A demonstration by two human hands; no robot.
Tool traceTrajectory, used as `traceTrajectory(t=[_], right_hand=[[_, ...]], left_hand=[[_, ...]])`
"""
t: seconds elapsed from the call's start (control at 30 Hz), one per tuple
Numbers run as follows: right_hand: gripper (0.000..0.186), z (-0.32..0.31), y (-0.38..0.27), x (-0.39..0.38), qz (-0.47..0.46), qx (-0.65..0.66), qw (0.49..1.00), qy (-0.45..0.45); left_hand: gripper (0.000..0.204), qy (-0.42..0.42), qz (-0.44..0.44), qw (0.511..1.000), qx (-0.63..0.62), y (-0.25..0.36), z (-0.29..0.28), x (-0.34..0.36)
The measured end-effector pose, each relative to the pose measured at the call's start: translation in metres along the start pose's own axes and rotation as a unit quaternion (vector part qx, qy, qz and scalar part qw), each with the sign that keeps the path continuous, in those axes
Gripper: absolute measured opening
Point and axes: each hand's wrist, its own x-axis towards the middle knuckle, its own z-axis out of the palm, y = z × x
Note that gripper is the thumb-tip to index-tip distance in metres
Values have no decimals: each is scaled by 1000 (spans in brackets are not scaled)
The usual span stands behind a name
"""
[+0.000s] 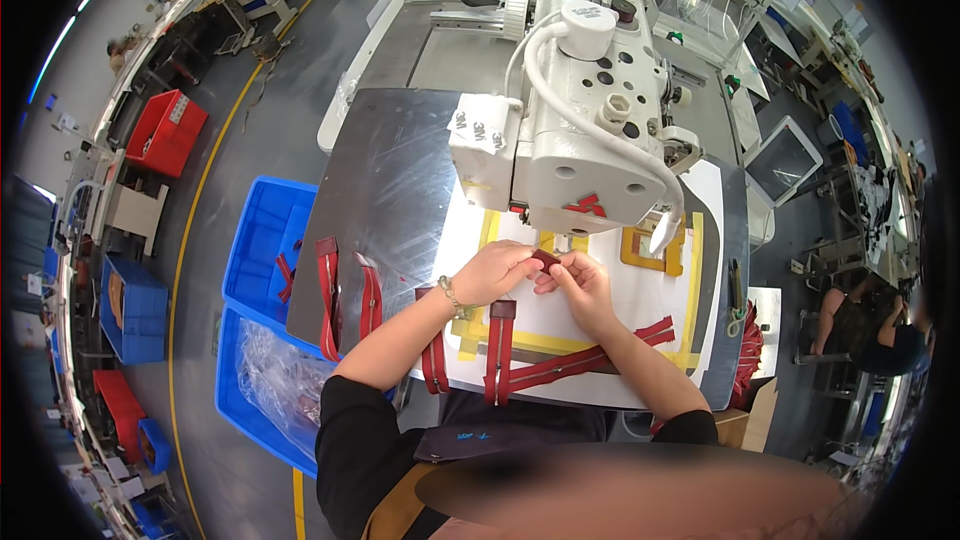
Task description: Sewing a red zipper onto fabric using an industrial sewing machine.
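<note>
Under the head of a white industrial sewing machine (590, 170), my left hand (500, 273) and my right hand (584, 288) meet. Between them they pinch a small dark red tab (546, 259), fingers closed on its two sides. Just below my hands, a red zipper (500, 360) with a dark red end tab lies upright on the white work sheet. Another red zipper (590, 361) slants under my right forearm. A further zipper (434, 364) is partly covered by my left forearm. Whether the held tab joins a zipper is hidden.
Two more red zippers (328, 295) (371, 300) lie at the metal table's left. Blue bins (262, 195) with plastic bags and zipper pieces stand beside it. A yellow frame (655, 250) sits right of the needle area. A screen (785, 160) stands at the right.
</note>
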Motion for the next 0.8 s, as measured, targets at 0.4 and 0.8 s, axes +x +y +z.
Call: traceTrajectory(t=[0.4,0.8], right_hand=[[11,3,-1,-1,0,-38,999,28],[11,-5,-21,2,-34,-180,982,-37]], left_hand=[[24,46,-5,997,60,-9,8,0],[23,-11,71,997,43,0,-3,3]])
